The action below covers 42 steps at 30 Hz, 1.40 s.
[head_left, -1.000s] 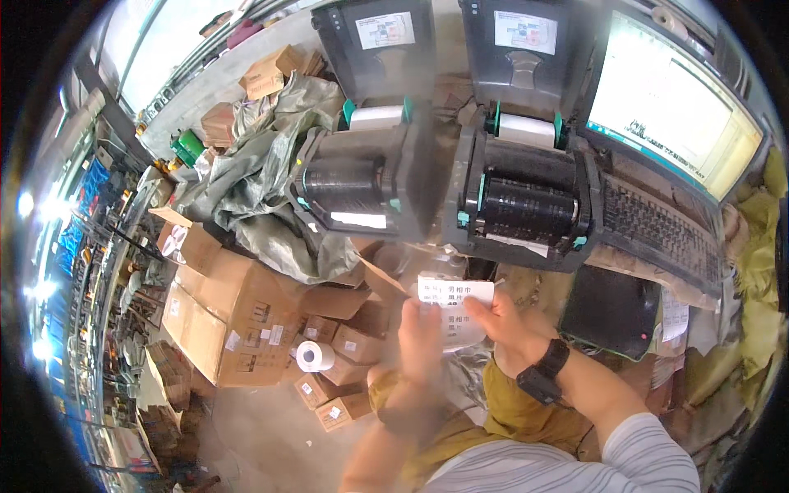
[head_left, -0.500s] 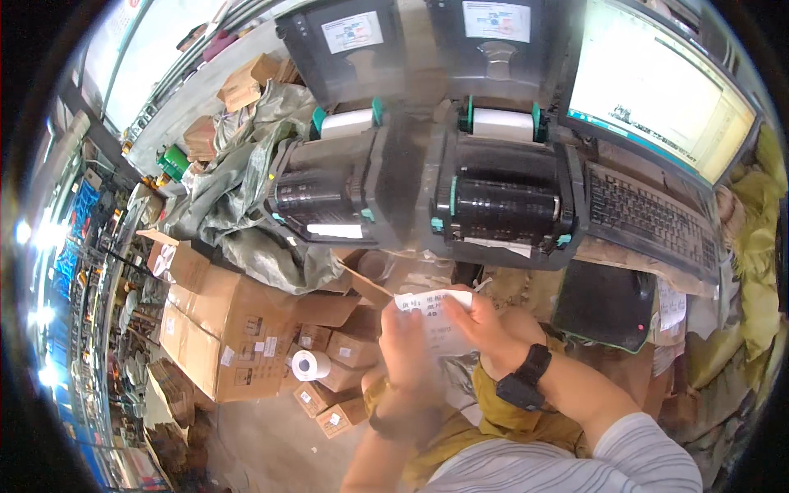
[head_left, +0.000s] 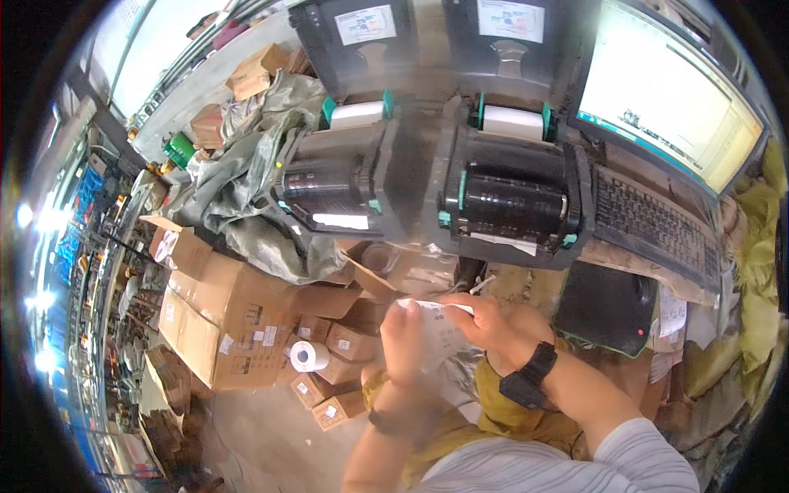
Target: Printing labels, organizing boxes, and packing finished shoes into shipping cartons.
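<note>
Between my two hands hangs a white printed paper label strip (head_left: 441, 335), held above my lap. My left hand (head_left: 403, 345), partly blurred, pinches its left edge with the thumb on top. My right hand (head_left: 493, 326) grips the upper right corner between thumb and fingers. The strip's top edge tilts toward me, so little of its print shows. Just beyond my hands stand two open label printers, the left one (head_left: 329, 177) and the right one (head_left: 514, 197), each with a white roll at the back and black ribbon in front.
Left of my knees stands a large cardboard carton (head_left: 234, 324) with raised flaps. Beside it a white label roll (head_left: 309, 357) rests on several small brown boxes (head_left: 349, 344). To the right are a keyboard (head_left: 653, 218), a lit monitor (head_left: 670, 90) and a black mat (head_left: 606, 308).
The label strip has tipped, so its printed face is seen more edge-on. Both hands keep their hold on it. The whole view has shifted slightly.
</note>
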{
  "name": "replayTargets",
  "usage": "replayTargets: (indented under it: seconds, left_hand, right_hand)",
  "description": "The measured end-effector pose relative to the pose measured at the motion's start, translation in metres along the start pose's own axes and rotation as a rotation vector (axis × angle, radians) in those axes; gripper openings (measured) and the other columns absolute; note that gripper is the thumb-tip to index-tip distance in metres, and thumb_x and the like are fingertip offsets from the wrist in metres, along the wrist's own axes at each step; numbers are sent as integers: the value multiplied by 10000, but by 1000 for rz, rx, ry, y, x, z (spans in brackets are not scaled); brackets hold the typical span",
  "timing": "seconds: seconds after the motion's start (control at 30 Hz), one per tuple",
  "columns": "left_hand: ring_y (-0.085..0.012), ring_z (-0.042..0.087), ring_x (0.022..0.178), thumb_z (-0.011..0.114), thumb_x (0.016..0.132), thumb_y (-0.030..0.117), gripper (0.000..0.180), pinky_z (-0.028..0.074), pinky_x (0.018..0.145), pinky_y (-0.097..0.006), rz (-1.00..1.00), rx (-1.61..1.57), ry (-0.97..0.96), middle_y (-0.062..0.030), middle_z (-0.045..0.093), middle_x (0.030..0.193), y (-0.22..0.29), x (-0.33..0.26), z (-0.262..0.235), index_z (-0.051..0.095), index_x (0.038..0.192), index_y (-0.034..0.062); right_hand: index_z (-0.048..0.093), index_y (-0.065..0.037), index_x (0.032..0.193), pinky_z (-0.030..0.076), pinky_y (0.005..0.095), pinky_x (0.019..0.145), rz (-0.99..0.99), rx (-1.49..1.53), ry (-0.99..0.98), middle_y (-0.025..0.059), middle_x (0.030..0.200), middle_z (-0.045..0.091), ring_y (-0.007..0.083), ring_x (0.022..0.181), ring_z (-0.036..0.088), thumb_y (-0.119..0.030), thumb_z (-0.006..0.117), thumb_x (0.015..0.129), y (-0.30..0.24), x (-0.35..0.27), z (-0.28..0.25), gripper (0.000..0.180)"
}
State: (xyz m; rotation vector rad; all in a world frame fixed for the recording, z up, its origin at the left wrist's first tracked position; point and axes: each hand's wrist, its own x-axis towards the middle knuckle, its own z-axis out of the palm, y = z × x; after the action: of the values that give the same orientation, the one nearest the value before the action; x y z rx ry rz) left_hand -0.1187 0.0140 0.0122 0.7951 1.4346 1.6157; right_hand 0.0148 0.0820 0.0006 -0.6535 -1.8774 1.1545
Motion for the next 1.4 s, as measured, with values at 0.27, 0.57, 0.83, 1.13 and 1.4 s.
replayTargets:
  seconds: [0.27,0.57,0.83,1.13,1.4]
  left_hand:
    - [-65,514,730,487,899,152,193,429,666,-206,36,-154,15,-23,595,824,10,-16,9,590,931,-8]
    - [-59,527,739,500,886,137,176,442,639,-220,-133,242,-104,8,598,817,-15,-14,-12,604,916,-2]
    - [-80,515,717,483,895,169,223,439,648,-239,240,386,49,-10,596,775,19,-17,-12,595,900,-24]
    - [-53,511,697,507,884,133,166,426,624,-204,79,301,145,7,592,785,18,-12,-11,586,887,-12]
    - [-70,547,799,530,855,52,171,443,706,-214,81,118,-26,-20,608,907,17,-6,-7,550,1012,-13]
  right_hand:
    - [584,-30,1002,476,276,627,-18,138,26,117,810,641,143,710,621,-110,546,832,-1,-7,-2,192]
    - [553,-26,1025,472,266,611,-34,63,30,83,784,638,106,686,596,-85,559,827,-5,-7,2,207]
    - [527,-29,1068,462,264,681,190,479,-143,62,817,631,66,777,559,-110,567,836,12,-5,16,249]
    - [580,-13,899,452,344,557,34,-200,-31,197,729,571,346,667,575,-106,563,801,-2,-3,15,136]
    - [570,12,903,453,320,566,17,-66,179,188,738,592,274,650,607,-69,511,832,3,-2,12,122]
